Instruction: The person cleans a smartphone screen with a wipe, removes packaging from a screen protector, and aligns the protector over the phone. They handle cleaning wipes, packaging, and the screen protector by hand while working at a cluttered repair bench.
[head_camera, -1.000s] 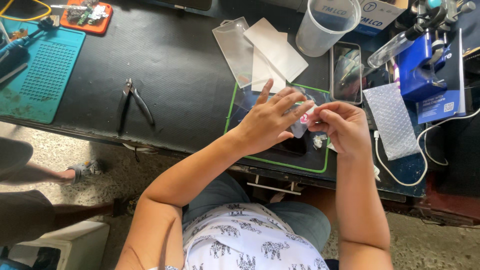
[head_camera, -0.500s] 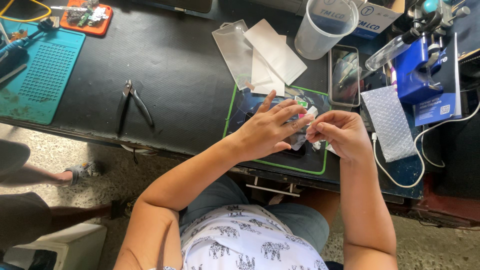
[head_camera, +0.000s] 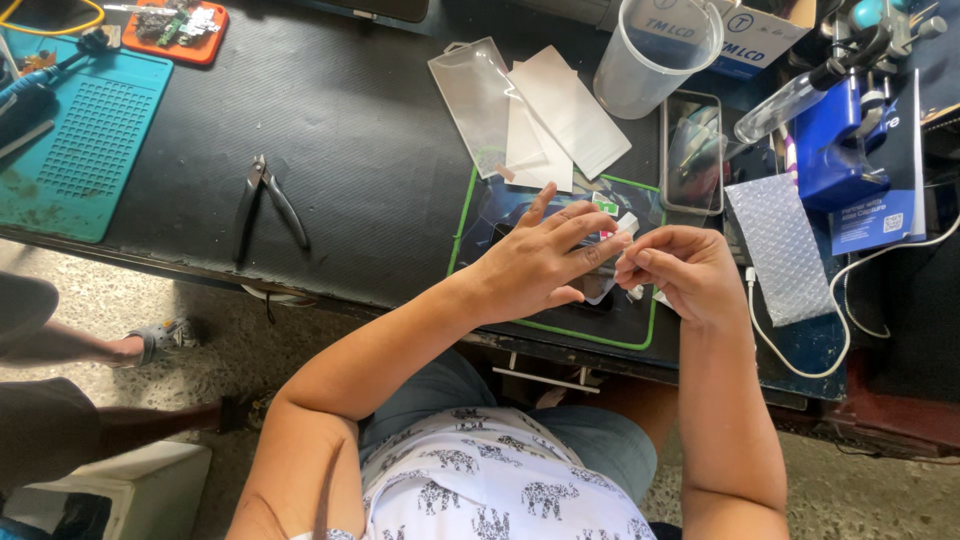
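Fingers of my left hand (head_camera: 540, 262) lie spread and flat over the green-edged mat (head_camera: 640, 338), pressing a small white wrapper (head_camera: 612, 232) beneath them. My right hand (head_camera: 680, 275) is pinched together on the wrapper's right end — thumb against forefinger. Farther off sit a phone (head_camera: 692, 150), a plastic cup (head_camera: 655, 55) and white sheets (head_camera: 560, 115); pliers (head_camera: 270, 200) lie well to the left.
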